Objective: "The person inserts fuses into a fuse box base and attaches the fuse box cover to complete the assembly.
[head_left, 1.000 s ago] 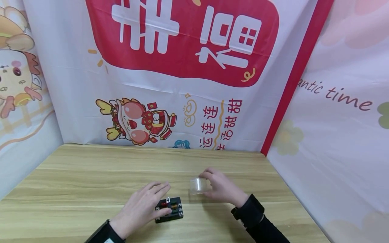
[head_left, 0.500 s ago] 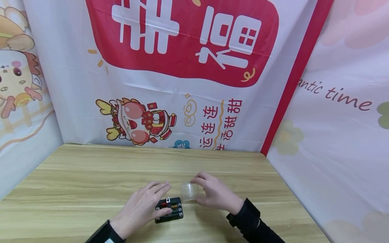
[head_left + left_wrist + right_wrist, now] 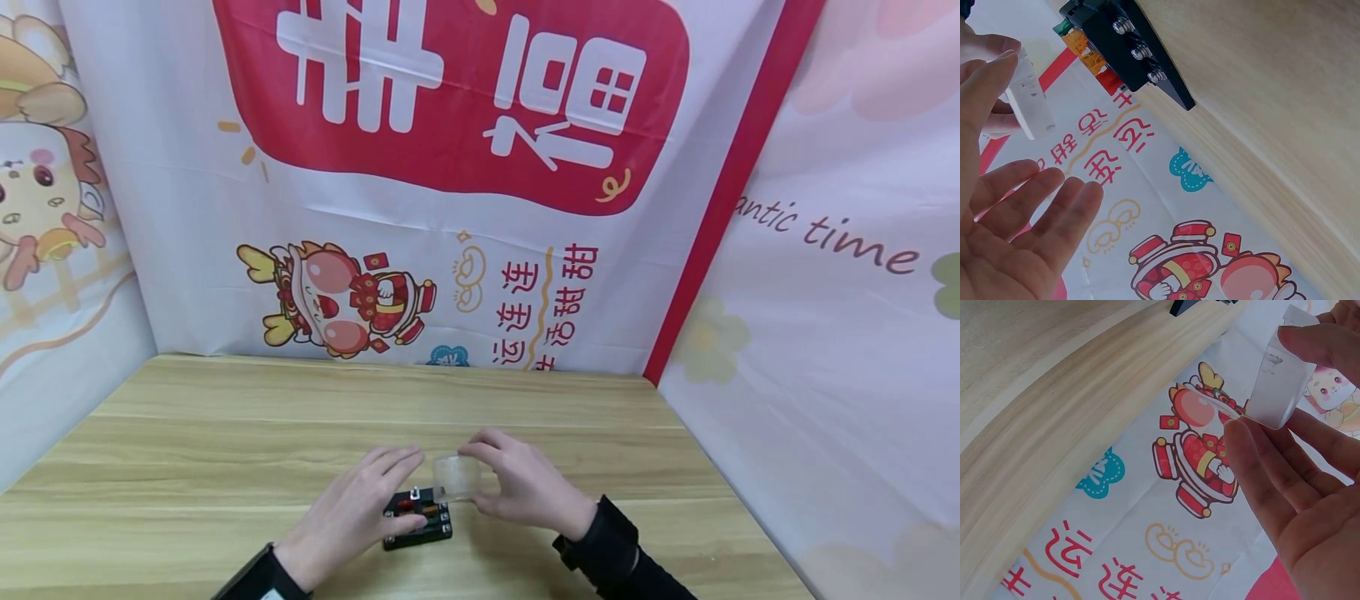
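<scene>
A black fuse block (image 3: pixel 417 533) with red, orange and green blade fuses and silver screw terminals lies on the wooden table. My right hand (image 3: pixel 528 492) pinches a clear plastic cover (image 3: pixel 454 478) between thumb and fingers, just above the block's far right corner. In the right wrist view, that cover (image 3: pixel 1282 378) is a curved, see-through piece with small marks on one face. My left hand (image 3: pixel 352 508) holds nothing; its fingers are extended, and its thumb overlaps the fuse block in the head view. The left wrist view shows the screws along one side of the fuse block (image 3: pixel 1125 47).
The wooden table (image 3: pixel 262 433) stretches back to a printed fabric backdrop (image 3: pixel 187 250) with red and white lettering. Another printed cloth (image 3: pixel 825 375) hangs along the right side. Black bands (image 3: pixel 603 533) cover the wrists.
My right hand has carried the clear cover left and slightly toward me, from beside the fuse block to its far right corner. The left hand and the block have stayed almost still.
</scene>
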A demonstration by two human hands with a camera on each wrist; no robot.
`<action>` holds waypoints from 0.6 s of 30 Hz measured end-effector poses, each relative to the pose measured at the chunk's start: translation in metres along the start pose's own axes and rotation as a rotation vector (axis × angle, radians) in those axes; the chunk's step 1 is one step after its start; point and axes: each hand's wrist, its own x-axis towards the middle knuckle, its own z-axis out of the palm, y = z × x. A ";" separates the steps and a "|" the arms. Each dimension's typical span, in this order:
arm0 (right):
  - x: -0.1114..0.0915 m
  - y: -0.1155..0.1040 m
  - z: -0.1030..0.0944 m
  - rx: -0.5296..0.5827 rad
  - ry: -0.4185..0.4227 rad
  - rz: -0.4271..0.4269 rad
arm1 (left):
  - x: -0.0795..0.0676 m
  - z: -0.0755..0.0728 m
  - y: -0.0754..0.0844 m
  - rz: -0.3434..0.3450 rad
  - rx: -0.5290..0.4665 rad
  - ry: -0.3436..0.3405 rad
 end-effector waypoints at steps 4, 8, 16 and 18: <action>0.002 -0.004 0.001 0.000 0.022 -0.032 | 0.001 0.000 0.001 0.004 -0.001 0.013; 0.003 -0.008 0.003 -0.020 0.044 -0.069 | 0.002 0.001 0.002 -0.003 -0.012 0.008; 0.004 -0.015 0.007 0.008 0.049 -0.096 | 0.002 0.001 0.004 -0.011 -0.027 0.002; 0.005 -0.016 0.009 0.006 0.053 -0.110 | 0.002 0.000 0.004 -0.015 -0.029 -0.007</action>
